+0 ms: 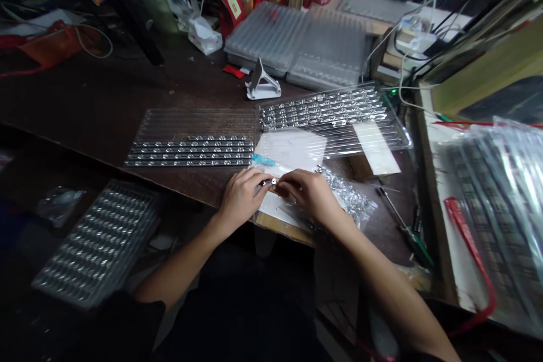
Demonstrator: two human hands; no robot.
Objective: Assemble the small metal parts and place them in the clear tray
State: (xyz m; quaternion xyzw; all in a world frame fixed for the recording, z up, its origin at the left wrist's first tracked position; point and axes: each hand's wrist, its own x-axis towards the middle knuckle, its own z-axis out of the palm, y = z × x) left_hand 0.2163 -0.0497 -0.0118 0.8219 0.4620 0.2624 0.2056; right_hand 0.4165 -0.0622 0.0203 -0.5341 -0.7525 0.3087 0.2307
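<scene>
While the left hand (241, 195) pinches a small metal part (268, 181) between thumb and fingertips, the right hand (314, 195) is drawn up to the same part from the other side, its fingers bent together; whether it also grips the part, or some other piece, cannot be determined. The part is held above a white sheet (288, 210) at the near edge of the dark counter (76, 90).

Beside the right hand lies a clear bag (350, 195) of small shiny pieces. Beyond the left hand, a clear tray (195, 121) carries rows of metal strips (190, 156) along its near half. A second tray (292, 147), set at an angle to its right, carries further rows along its far side; a white card (376, 150) lies across its near right portion.

A white stand (262, 83) is placed behind the trays, in front of stacked plastic trays (267, 31). A screwdriver (396, 209) lies right of the bag. Below the counter's level, at left, is a stack of filled trays (97, 243). Wrapped trays (500, 198) stand at far right.
</scene>
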